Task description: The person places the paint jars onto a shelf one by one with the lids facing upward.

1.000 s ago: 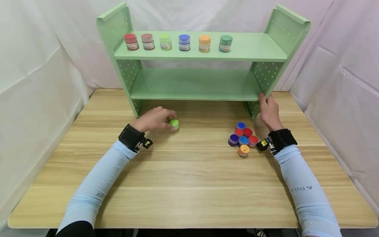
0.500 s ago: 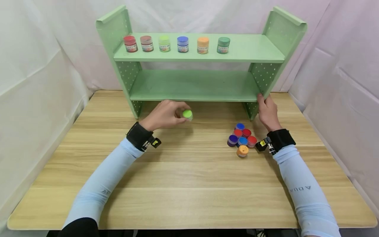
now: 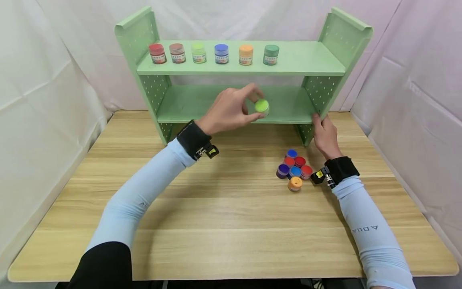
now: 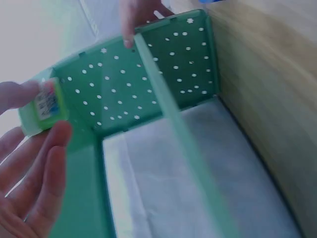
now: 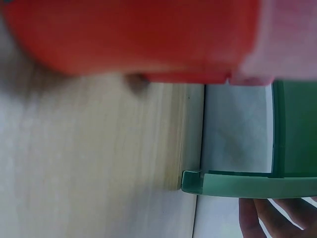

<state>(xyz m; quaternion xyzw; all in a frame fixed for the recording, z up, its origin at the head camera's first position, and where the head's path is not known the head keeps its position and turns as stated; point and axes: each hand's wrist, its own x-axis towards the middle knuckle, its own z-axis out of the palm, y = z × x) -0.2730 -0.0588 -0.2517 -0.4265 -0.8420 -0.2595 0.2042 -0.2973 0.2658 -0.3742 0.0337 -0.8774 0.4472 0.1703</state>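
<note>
My left hand [image 3: 231,110] pinches a small lime-green paint jar [image 3: 262,106] between thumb and fingertips, held in the air at the front of the green rack's [image 3: 238,73] lower shelf. In the left wrist view the jar [image 4: 51,103] shows part of its printed label. On the right side, my right hand [image 3: 326,138] grips the front edge of the rack's side panel, level with the lower board. Seen from the right wrist, fingers [image 5: 275,215] lie along the panel's outer face; the thumb is hidden there.
Along the upper shelf stand several paint jars in a row, from a red jar [image 3: 157,53] to a dark green jar [image 3: 270,55]. Several more cluster on the table [image 3: 216,224] near my right wrist, with an orange jar [image 3: 295,184] in front. White cloth [image 3: 47,132] hangs around the table.
My left hand has lifted the lime-green jar off the table and carried it up and to the right, in front of the lower shelf. My right hand stays on the rack.
</note>
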